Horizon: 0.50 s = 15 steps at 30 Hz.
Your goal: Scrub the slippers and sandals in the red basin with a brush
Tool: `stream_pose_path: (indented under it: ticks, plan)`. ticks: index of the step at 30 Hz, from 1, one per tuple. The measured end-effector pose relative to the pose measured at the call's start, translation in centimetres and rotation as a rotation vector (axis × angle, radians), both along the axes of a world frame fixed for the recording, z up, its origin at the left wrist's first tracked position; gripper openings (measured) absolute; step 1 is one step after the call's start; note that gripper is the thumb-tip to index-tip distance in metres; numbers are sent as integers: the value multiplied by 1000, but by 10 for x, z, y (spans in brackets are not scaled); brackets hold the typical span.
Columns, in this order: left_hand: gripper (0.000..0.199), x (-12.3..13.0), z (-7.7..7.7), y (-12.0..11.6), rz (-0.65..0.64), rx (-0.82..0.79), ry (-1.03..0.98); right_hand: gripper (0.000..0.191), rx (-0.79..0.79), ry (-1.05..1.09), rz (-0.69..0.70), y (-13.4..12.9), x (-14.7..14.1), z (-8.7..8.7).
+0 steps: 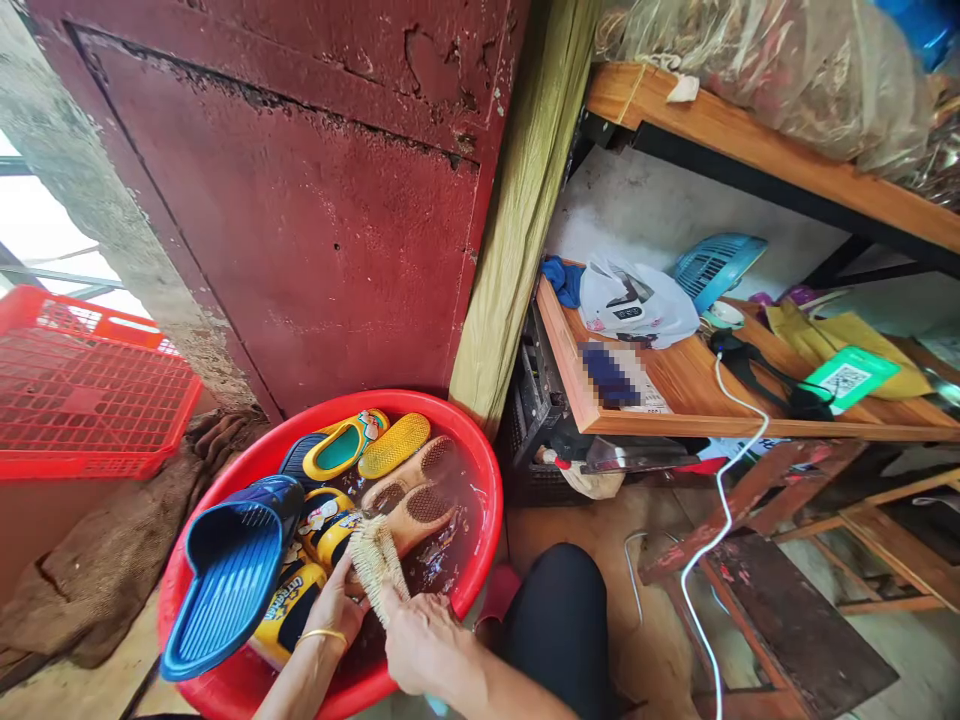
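A scrub brush (375, 560) with pale bristles is gripped in my right hand (431, 635), and a bit of light blue shows below that hand. Its bristles are over the slippers in the red basin (491, 510). Close beside the brush, my left hand (334, 605) is closed at a yellow and black slipper (332, 545), partly hidden by the brush. Around my hands are tan slippers (420, 515) in murky water, a yellow slipper (394, 447), a yellow clog with green lining (341, 450), and another yellow and black slipper (289, 610). A large blue slipper (225, 570) leans over the left rim.
A dark red door (300, 220) stands behind the basin. At left is a red plastic crate (90, 390) above brown sacking (97, 590). On the right, a wooden table (697, 400) holds bags and a blue fan (720, 268). A white cable (724, 500) hangs before a wooden stool (802, 620).
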<state>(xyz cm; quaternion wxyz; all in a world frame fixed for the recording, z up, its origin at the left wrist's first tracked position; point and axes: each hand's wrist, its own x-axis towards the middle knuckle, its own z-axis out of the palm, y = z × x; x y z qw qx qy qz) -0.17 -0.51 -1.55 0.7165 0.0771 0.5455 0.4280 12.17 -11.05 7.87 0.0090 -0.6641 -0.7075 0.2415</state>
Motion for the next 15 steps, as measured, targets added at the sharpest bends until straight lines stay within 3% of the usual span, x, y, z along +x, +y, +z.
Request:
stream_pose_path:
  ticks: [3, 5, 10, 15]
  plan:
    - [27, -1, 5, -2, 4, 9, -46, 65, 17, -43, -5, -5, 4, -2]
    - [23, -2, 10, -5, 3, 25, -59, 66, 30, -89, -80, 0, 14, -5]
    - [17, 1, 18, -8, 15, 49, -46, 60, 19, -80, -327, 34, 46, -8]
    - [18, 0, 18, -7, 8, 66, -44, 50, -33, -14, -364, 60, 64, 1]
